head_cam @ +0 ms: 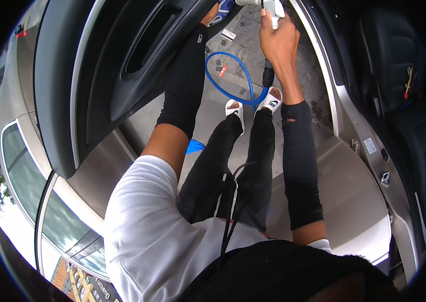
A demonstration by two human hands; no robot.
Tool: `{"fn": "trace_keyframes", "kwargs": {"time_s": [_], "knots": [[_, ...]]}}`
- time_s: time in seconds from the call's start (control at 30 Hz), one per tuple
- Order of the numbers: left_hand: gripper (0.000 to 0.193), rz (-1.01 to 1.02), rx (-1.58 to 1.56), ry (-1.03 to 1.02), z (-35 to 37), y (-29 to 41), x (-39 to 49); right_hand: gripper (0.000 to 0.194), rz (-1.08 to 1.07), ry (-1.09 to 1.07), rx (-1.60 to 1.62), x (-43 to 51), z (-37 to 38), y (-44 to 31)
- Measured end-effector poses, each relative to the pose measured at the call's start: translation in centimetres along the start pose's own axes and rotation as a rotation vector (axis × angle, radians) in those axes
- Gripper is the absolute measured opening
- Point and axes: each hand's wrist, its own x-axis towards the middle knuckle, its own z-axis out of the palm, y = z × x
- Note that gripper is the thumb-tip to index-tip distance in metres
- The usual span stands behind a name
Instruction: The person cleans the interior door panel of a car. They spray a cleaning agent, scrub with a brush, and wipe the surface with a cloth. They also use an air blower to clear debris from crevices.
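Observation:
My right hand (280, 39) is wrapped around the handle of a white spray gun (274, 12) at the top of the view. A blue hose (232, 96) with a black sleeve (268, 75) hangs below that hand and loops over the pavement. Only part of my left hand (210, 14) shows, beyond the edge of an open car door (149, 45). Beside its fingers is a blue and white item (223, 11), cut off by the frame; whether the hand grips it is unclear.
A black car seat (398, 56) and the metal door sill (328, 68) lie to the right. My feet in white slides (273, 102) stand on pavement by the hose. Litter includes a white card (228, 34) and a red wrapper (222, 70). Blue cloth (195, 146) lies near my leg.

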Motion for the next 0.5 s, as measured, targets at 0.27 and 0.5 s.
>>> {"fn": "trace_keyframes", "kwargs": {"time_s": [0.27, 0.5], "knots": [[0.053, -0.135, -0.706, -0.303, -2.0, 1.0, 0.6, 0.044, -0.123, 0.037, -0.059, 1.3, -2.6, 0.6], [0.053, -0.384, -1.889, -0.82, -3.0, 4.6, -1.8, 0.038, 0.065, 0.156, 0.291, -2.4, -6.8, -2.1]]}}
